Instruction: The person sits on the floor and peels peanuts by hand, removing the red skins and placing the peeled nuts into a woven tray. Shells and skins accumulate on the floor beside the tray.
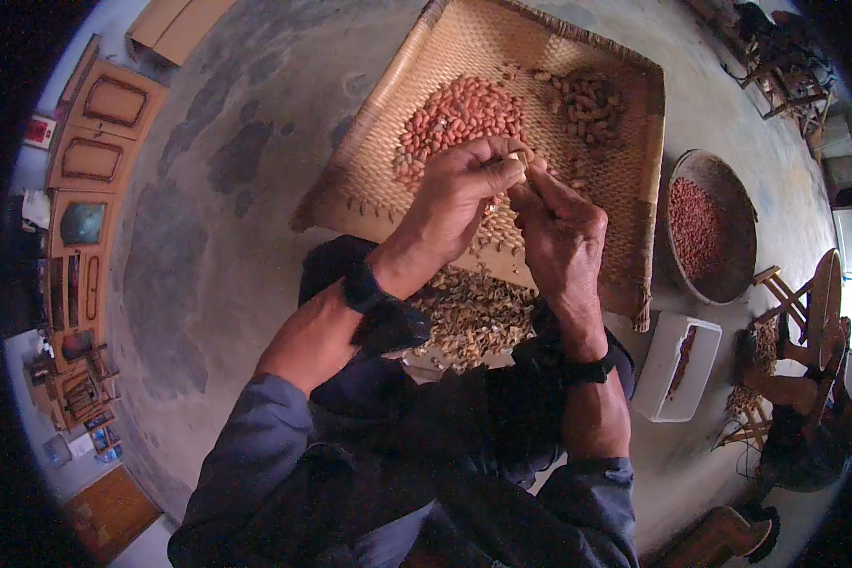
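Head view: both hands meet over the near half of a square woven winnowing tray [625,180] that rests on the person's lap. Left hand [459,194] and right hand [559,222] are pinched together on one small peanut pod [518,158], held at the fingertips just above the tray; left thumb and forefinger clamp it from the left, right fingertips press in from the right. Pod is mostly hidden by the fingers, so can't tell if it's split yet. Handling guess: very light, shell dry and brittle, should crack under a fingertip squeeze along the seam; best grip looks like thumb pad against forefinger at the pod's ends, not the middle, since a small rounded pod could slip or shoot out. Kernels inside are small, smooth and prone to roll. On the tray, pile of reddish shelled peanuts [459,118] sits left of centre, pile of unshelled pods [587,104] toward the far right corner, the two piles near but apart. Heap of broken shells [473,317] lies below the tray's near edge, between the forearms. Round shallow basket [715,227] with more red kernels stands on the concrete floor to the right, white rectangular tub [677,364] just beside it nearer the person.
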Motion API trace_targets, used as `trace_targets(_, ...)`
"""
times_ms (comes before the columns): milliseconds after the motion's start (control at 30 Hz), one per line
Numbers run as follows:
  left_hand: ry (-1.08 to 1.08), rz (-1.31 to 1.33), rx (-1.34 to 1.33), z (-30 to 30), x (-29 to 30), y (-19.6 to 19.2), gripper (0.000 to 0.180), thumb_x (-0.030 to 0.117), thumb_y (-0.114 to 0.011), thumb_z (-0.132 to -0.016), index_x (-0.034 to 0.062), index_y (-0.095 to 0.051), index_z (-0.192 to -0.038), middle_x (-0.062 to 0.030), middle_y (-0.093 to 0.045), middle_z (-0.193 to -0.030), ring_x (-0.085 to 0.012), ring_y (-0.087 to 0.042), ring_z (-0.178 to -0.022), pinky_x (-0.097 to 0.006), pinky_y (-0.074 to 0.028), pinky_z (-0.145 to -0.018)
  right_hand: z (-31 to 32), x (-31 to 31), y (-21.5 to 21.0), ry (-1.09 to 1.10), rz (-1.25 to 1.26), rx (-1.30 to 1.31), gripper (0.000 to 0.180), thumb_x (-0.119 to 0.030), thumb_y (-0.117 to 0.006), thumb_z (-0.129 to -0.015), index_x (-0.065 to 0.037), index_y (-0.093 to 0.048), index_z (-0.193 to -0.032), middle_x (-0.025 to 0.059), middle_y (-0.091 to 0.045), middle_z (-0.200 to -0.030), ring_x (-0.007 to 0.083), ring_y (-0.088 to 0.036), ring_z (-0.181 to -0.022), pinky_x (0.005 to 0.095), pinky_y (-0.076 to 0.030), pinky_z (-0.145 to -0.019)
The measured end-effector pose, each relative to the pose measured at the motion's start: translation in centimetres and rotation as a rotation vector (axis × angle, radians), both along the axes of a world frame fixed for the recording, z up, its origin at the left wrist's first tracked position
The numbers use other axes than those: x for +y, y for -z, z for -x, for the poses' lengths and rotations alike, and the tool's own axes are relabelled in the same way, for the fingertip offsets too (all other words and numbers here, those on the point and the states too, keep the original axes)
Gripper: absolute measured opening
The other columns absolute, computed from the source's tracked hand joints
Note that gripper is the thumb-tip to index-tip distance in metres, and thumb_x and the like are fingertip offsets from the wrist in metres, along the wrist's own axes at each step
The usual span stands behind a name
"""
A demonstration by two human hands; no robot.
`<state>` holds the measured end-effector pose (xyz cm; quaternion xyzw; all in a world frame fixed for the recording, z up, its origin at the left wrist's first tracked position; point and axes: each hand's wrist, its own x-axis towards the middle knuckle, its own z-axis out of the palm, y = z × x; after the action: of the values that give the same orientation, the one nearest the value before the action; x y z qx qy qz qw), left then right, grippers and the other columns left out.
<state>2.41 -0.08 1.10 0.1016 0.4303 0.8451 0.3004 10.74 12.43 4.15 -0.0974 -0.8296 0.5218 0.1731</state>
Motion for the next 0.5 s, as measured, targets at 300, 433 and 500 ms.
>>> trace_targets(300,-0.035,0.060,0.023,0.2,0.8,0.2,0.012,0.011,-0.065,-0.097,0.0013,-0.069,-0.101,-0.0043,-0.071,-0.098,-0.0099,-0.062,-0.090,-0.025,-0.047,-0.083,0.8,-1.0,2.2,0.076,0.074,0.115,0.030,-0.013,-0.069,-0.096,0.002,-0.071,-0.122,0.0030,-0.070,-0.083,0.0064,-0.057,-0.073,0.0259,-0.049,-0.067)
trace_targets(433,-0.070,0.123,0.039,0.2,1.0,0.2,0.014,0.012,-0.065,-0.098,-0.0003,-0.069,-0.102,-0.0055,-0.071,-0.097,-0.0103,-0.062,-0.088,-0.026,-0.049,-0.084,0.7,-1.1,0.9,0.122,0.176,-0.030,0.029,-0.020,-0.068,-0.098,0.005,-0.074,-0.112,0.0016,-0.069,-0.077,0.0061,-0.057,-0.068,0.0259,-0.047,-0.061)
trace_targets(500,-0.102,0.116,0.110,-0.3,1.5,-0.3,0.015,0.011,-0.064,-0.098,-0.0013,-0.069,-0.105,-0.0056,-0.071,-0.097,-0.0102,-0.063,-0.088,-0.026,-0.049,-0.083,0.8,-0.4,0.8,0.164,0.195,-0.087,0.031,-0.022,-0.067,-0.098,0.006,-0.074,-0.109,0.0011,-0.067,-0.073,0.0063,-0.057,-0.065,0.0256,-0.045,-0.058)
